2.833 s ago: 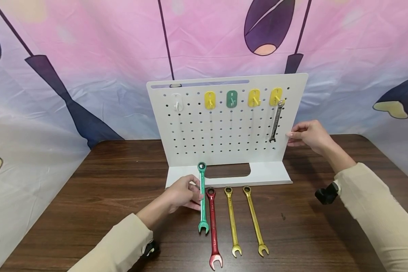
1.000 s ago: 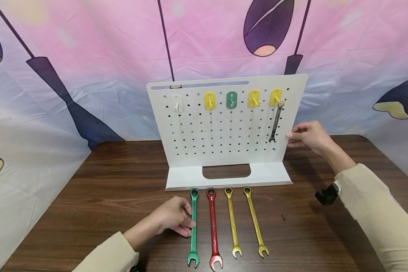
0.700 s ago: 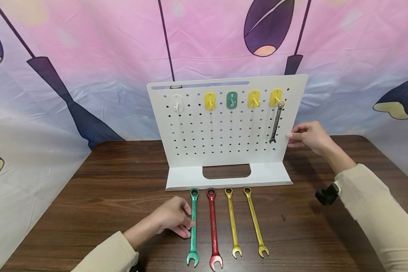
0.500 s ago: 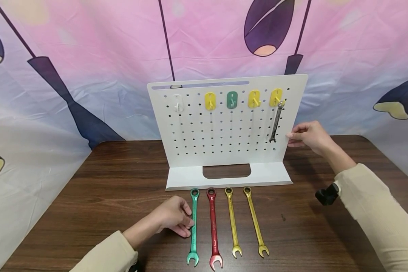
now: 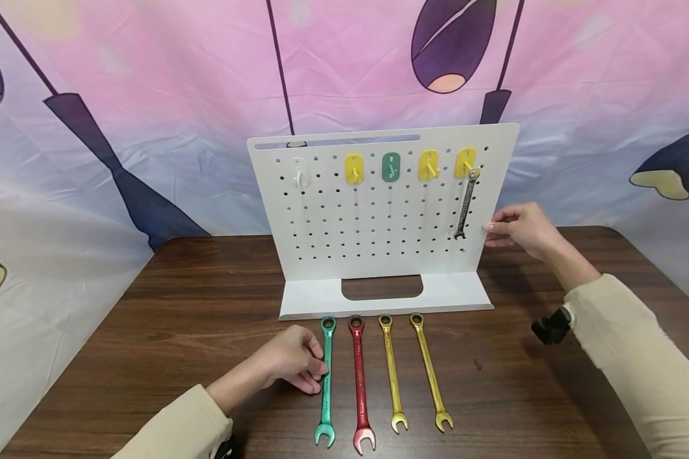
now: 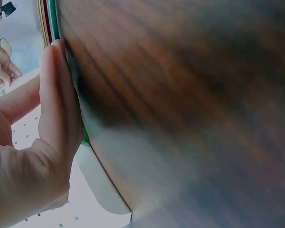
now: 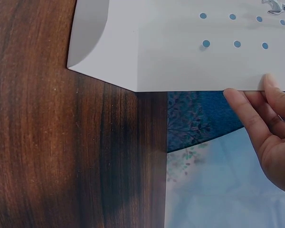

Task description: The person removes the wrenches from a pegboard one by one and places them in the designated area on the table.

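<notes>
A green combination wrench (image 5: 326,395) lies on the table at the left end of a row. My left hand (image 5: 289,360) is at its left side, the thumb touching the shaft's left edge. In the left wrist view its fingers (image 6: 57,99) look fairly straight and hide much of the wrench. My right hand (image 5: 519,226) pinches the right edge of a white pegboard (image 5: 379,223), with the thumb on the front face. A silver wrench (image 5: 466,204) hangs from the rightmost yellow hook (image 5: 466,163), beside that hand.
Right of the green wrench lie a red wrench (image 5: 360,382), a yellow wrench (image 5: 393,370) and another yellow wrench (image 5: 430,370). A white hook (image 5: 300,172), yellow hooks and a green hook (image 5: 391,167) line the board. A printed cloth (image 5: 178,95) hangs behind the table.
The green wrench was lifted near the board's base 2.8 s ago; since then it was laid down left of the red wrench. Lately the left hand shifted slightly forward along it. The right hand stayed put.
</notes>
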`<state>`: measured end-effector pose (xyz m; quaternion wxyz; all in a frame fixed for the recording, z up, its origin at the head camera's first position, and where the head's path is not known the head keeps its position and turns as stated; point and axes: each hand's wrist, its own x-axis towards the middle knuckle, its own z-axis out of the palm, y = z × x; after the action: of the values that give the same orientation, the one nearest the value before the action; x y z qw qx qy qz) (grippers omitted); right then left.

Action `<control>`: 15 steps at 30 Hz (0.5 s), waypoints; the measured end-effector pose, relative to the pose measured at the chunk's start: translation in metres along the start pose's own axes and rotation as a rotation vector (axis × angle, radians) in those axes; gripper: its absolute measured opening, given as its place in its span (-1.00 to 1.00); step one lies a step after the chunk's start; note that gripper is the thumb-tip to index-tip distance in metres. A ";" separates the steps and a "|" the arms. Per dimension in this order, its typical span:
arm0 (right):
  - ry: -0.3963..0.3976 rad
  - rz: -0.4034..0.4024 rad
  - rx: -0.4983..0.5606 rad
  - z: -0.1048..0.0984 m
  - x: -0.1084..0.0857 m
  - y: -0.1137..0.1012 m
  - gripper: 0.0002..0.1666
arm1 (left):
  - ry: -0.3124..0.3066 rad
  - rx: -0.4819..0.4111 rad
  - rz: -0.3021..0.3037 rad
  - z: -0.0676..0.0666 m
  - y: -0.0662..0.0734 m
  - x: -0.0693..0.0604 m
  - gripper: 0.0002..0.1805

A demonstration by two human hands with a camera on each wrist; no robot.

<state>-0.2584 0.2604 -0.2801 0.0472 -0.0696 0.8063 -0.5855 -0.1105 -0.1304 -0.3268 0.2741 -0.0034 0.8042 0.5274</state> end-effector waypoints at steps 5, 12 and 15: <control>0.006 -0.002 0.008 0.000 0.000 -0.001 -0.78 | -0.022 -0.015 0.038 -0.002 0.006 0.002 -0.87; -0.003 0.004 -0.001 -0.002 0.002 0.001 -0.75 | -0.022 -0.043 0.050 0.000 0.014 0.008 -0.87; -0.003 0.003 -0.008 -0.002 0.001 0.002 -0.75 | -0.013 -0.039 0.048 0.001 0.018 0.011 -0.86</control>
<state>-0.2599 0.2624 -0.2812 0.0489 -0.0692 0.8087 -0.5821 -0.1247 -0.1181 -0.3168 0.2663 0.0141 0.7919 0.5494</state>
